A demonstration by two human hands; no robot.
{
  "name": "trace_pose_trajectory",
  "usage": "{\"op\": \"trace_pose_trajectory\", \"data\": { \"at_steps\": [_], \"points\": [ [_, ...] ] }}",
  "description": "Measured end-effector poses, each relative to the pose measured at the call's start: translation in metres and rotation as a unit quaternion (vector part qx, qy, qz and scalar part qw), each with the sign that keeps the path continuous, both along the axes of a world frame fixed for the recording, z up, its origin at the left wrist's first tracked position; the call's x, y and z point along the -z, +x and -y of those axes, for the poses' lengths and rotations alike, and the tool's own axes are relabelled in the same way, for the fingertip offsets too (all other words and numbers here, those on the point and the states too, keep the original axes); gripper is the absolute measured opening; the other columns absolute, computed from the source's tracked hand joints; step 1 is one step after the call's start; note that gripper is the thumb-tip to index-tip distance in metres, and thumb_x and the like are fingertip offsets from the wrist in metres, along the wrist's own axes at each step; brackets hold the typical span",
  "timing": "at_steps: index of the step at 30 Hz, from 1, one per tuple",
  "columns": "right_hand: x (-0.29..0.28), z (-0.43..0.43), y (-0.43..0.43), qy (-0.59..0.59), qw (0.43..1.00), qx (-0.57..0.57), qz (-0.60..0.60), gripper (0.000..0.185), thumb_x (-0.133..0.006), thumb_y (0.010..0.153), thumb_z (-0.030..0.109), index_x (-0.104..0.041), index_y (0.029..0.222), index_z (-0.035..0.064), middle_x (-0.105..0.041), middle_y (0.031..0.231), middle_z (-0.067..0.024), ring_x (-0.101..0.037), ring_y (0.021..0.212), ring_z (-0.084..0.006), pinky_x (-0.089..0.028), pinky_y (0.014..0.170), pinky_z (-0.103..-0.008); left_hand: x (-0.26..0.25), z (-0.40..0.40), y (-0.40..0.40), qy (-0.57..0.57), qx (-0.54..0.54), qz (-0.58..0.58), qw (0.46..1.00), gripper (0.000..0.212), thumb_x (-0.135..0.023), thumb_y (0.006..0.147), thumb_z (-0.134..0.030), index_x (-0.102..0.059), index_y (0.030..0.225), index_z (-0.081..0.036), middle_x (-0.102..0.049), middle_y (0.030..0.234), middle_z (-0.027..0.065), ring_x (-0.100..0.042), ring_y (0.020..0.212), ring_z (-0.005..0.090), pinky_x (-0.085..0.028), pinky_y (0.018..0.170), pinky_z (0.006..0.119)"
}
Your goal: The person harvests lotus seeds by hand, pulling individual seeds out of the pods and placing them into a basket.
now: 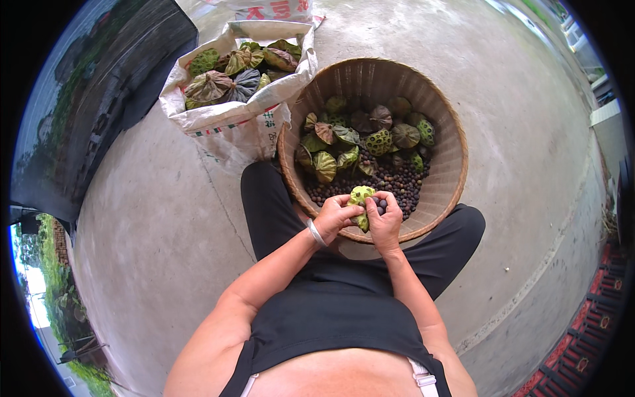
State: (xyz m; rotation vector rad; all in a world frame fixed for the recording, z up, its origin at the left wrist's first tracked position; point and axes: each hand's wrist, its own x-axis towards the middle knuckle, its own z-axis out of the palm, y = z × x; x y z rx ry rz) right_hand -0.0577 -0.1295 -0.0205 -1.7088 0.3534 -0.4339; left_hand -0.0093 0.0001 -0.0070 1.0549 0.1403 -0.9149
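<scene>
A torn green lotus seed pod (361, 195) is held between my two hands above the near rim of a round woven bamboo basket (449, 149). My left hand (335, 216), with a silver bangle on its wrist, grips the pod's left side. My right hand (386, 221) pinches its right side and has a few dark lotus seeds (380, 204) in its fingers. Inside the basket, many loose dark seeds (402, 186) lie at the near side. Whole lotus pods (378, 143), green and brown, are heaped toward the far side.
Beyond the basket's left side stands a white woven sack (238, 119) full of lotus pods (211, 85). Another printed sack (278, 11) is partly visible behind it. Concrete floor (163, 198) surrounds my bent legs (268, 208), which straddle the basket. A large dark panel (124, 64) stands at far left.
</scene>
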Motion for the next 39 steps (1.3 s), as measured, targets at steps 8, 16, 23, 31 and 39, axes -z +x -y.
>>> {"op": "trace_pose_trajectory", "data": {
  "at_steps": [8, 16, 23, 31, 39],
  "points": [
    [-0.002, 0.012, -0.001, 0.203, 0.973, -0.073, -0.082, 0.022, -0.068, 0.078, 0.017, -0.05, 0.081, 0.0043, -0.048, 0.065, 0.0039, -0.039, 0.051, -0.0034, -0.036, 0.046, -0.0182, 0.011, 0.002, -0.003, 0.068, -0.043, 0.075, 0.994, 0.021, -0.063, 0.08, -0.008, -0.054, 0.098, -0.003, -0.058, 0.086, 0.002, -0.057, 0.071, 0.0082, -0.049, 0.061, 0.022],
    [0.002, 0.001, 0.009, 0.164, 0.98, -0.081, -0.074, 0.013, -0.065, 0.08, 0.011, -0.055, 0.082, 0.0027, -0.051, 0.058, 0.0015, -0.045, 0.047, -0.0039, -0.036, 0.042, -0.0201, 0.015, -0.004, 0.006, 0.052, -0.034, 0.012, 0.998, 0.019, -0.065, 0.079, -0.007, -0.058, 0.096, -0.003, -0.061, 0.085, 0.0021, -0.058, 0.071, 0.0077, -0.048, 0.059, 0.02],
    [0.001, 0.019, 0.035, 0.308, 0.949, -0.041, -0.053, 0.006, -0.058, 0.084, 0.007, -0.054, 0.08, 0.0052, -0.047, 0.056, 0.0035, -0.04, 0.041, -0.0029, -0.03, 0.036, -0.0168, -0.027, -0.022, 0.052, 0.088, -0.106, 0.171, 0.976, 0.019, -0.064, 0.079, -0.005, -0.057, 0.097, -0.004, -0.06, 0.08, -0.0013, -0.054, 0.067, 0.0031, -0.046, 0.061, 0.019],
    [0.102, 0.069, 0.063, -0.302, 0.843, -0.195, -0.4, 0.044, -0.065, 0.069, 0.035, -0.059, 0.104, 0.0081, -0.057, 0.108, -0.0125, -0.05, 0.105, -0.0312, -0.041, 0.087, -0.0399, -0.183, -0.095, 0.163, 0.452, -0.25, 0.722, 0.46, 0.025, -0.063, 0.07, 0.007, -0.06, 0.093, -0.003, -0.055, 0.097, 0.0088, -0.057, 0.083, 0.0182, -0.048, 0.067, 0.027],
    [0.126, 0.042, 0.133, -0.424, 0.867, -0.216, -0.148, 0.048, -0.06, 0.07, 0.011, -0.049, 0.117, 0.0093, -0.043, 0.126, -0.0148, -0.04, 0.115, -0.0304, -0.038, 0.091, -0.0406, -0.171, -0.139, 0.181, 0.621, -0.038, 0.646, 0.442, 0.012, -0.065, 0.072, -0.012, -0.064, 0.081, -0.003, -0.057, 0.084, 0.0085, -0.057, 0.075, 0.0222, -0.046, 0.068, 0.029]
  ]
}}
